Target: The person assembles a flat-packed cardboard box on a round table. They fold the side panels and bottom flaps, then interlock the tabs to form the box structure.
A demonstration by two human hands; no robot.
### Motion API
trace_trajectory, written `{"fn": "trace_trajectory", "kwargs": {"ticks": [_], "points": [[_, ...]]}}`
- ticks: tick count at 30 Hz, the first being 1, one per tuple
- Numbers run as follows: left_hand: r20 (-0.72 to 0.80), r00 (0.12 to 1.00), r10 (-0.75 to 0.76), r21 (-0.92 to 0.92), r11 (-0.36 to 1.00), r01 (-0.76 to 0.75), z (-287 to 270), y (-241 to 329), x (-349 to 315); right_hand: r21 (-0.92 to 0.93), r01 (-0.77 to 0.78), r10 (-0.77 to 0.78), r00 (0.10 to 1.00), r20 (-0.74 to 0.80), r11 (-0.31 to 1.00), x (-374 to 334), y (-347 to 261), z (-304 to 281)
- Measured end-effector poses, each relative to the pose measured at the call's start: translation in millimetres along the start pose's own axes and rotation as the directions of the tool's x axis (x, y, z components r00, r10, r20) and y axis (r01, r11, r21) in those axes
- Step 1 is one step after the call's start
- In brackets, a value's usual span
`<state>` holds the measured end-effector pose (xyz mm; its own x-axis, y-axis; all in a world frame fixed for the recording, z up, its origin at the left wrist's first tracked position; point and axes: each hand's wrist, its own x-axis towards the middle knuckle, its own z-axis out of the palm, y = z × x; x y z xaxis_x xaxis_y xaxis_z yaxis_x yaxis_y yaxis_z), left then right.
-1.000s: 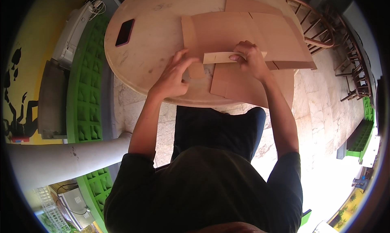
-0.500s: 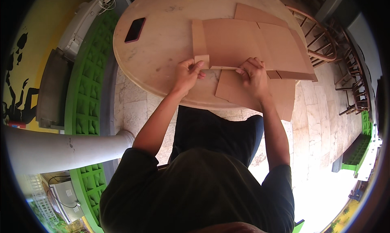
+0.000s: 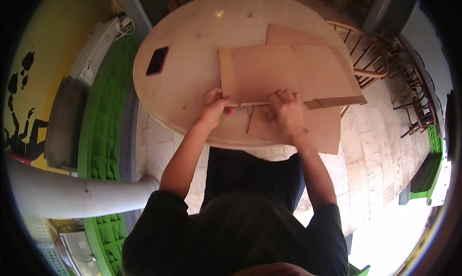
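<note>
A flattened cardboard box (image 3: pixel 260 71) with creased panels lies on the round table in front of me. Its near edge is folded up into a narrow strip. My left hand (image 3: pixel 214 108) pinches the box's near left corner between thumb and fingers. Farther right along that same folded edge, my right hand (image 3: pixel 286 112) is closed over the strip, its fingers curled and a little blurred. Beneath the box lies another cardboard sheet (image 3: pixel 317 127), which sticks out on the near side. My fingers hide parts of the fold.
The pale round table (image 3: pixel 183 98) carries a dark phone (image 3: pixel 157 61) on its left side. Wooden chairs (image 3: pixel 358 50) stand beyond the right edge. To the left are a green lattice bench (image 3: pixel 103 117) and a thick white column (image 3: pixel 86 192).
The small corner flap that stood out by my left hand is now folded in. My right hand has shifted a little left along the edge. The whole view has tilted slightly.
</note>
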<state>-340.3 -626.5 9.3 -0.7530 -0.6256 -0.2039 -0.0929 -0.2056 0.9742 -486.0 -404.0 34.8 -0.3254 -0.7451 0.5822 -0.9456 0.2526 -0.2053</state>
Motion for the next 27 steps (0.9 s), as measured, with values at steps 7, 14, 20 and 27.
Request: {"fn": "trace_trajectory", "kwargs": {"ticks": [7, 14, 20, 27], "points": [[0.044, 0.999, -0.001, -0.020, 1.000, 0.001, 4, 23, -14, 0.050, -0.035, 0.034, 0.999, 0.024, 0.998, 6, -7, -2], [0.107, 0.975, 0.197, -0.228, 0.959, -0.169, 45, 76, -46, 0.168, -0.104, 0.168, 0.886, -0.433, 0.980, 17, -7, -23], [0.172, 0.903, 0.393, 0.052, 0.912, -0.407, 71, 106, -43, 0.495, 0.205, 0.311, 0.564, -0.765, 0.845, 69, 61, -146], [0.048, 0.546, 0.836, 0.604, 0.412, -0.683, 106, 185, 51, 0.633, 0.654, 0.296, 0.560, -0.774, 0.415, 118, 95, -314]]}}
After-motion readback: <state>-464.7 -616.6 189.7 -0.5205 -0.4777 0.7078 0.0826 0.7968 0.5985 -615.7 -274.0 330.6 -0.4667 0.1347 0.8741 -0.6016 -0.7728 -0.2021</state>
